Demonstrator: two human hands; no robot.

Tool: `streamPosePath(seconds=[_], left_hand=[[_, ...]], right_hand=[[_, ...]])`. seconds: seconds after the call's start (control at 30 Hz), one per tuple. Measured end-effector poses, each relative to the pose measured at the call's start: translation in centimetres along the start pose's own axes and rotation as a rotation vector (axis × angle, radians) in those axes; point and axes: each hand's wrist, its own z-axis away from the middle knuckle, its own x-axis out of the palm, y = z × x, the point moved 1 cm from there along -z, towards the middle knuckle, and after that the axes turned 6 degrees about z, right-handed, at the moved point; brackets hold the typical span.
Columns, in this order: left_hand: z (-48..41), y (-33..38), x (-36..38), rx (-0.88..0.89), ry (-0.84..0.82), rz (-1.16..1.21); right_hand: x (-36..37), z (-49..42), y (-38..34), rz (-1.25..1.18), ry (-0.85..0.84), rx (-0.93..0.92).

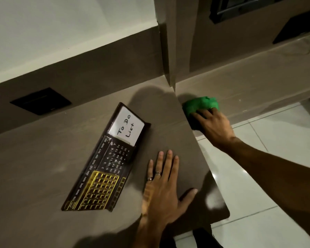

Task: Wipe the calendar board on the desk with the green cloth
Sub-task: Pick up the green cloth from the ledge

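The dark calendar board [113,158] lies flat on the brown desk [43,176]. It has month names, date numbers, a yellow grid frame at its near end and a white "To Do List" card at its far end. My left hand [165,190] rests flat on the desk just right of the board, fingers spread, holding nothing. The crumpled green cloth [199,104] sits on a lower ledge beyond the desk's right edge. My right hand [213,126] reaches over it, with its fingers closed on the cloth's near side.
A black socket plate [41,102] is set in the wall panel behind the desk at the left. A vertical panel edge [168,51] rises at the desk's far right corner. White floor tiles [276,158] lie to the right, below the desk.
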Motion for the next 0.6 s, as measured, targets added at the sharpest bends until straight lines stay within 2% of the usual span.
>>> streamPosePath(seconds=[0.1, 0.2, 0.27, 0.33, 0.4, 0.43, 0.5, 0.57, 0.6], left_hand=[[0.0, -0.1, 0.1, 0.003, 0.002, 0.006], [0.1, -0.1, 0.1, 0.012, 0.012, 0.008], [0.2, -0.1, 0.0, 0.015, 0.011, 0.004], [0.3, -0.1, 0.0, 0.012, 0.007, -0.003], [0.4, -0.1, -0.2, 0.014, -0.012, -0.008], [0.5, -0.1, -0.4, 0.016, -0.025, -0.011], [0.5, -0.1, -0.9, 0.028, -0.055, -0.006], [0.9, -0.3, -2.3, 0.038, -0.066, 0.018], [1.2, -0.5, -3.2, 0.051, -0.037, 0.01]], right_hand=[[-0.8, -0.3, 0.2, -0.132, -0.008, 0.021], [-2.1, 0.2, 1.1, -0.547, 0.029, 0.254], [-3.2, 0.9, 1.9, -0.947, 0.034, 0.567], [-4.7, 1.7, 2.2, -1.471, 0.079, 0.889], [-6.3, 3.0, 1.9, -1.964, 0.073, 1.04], [-7.2, 3.7, 1.4, -2.156, 0.017, 1.024], [-9.2, 5.3, 0.3, -2.369, -0.1, 0.848], [-11.1, 6.6, -1.3, -2.373, -0.135, 0.641], [-11.8, 7.1, -2.3, -2.327, -0.114, 0.606]])
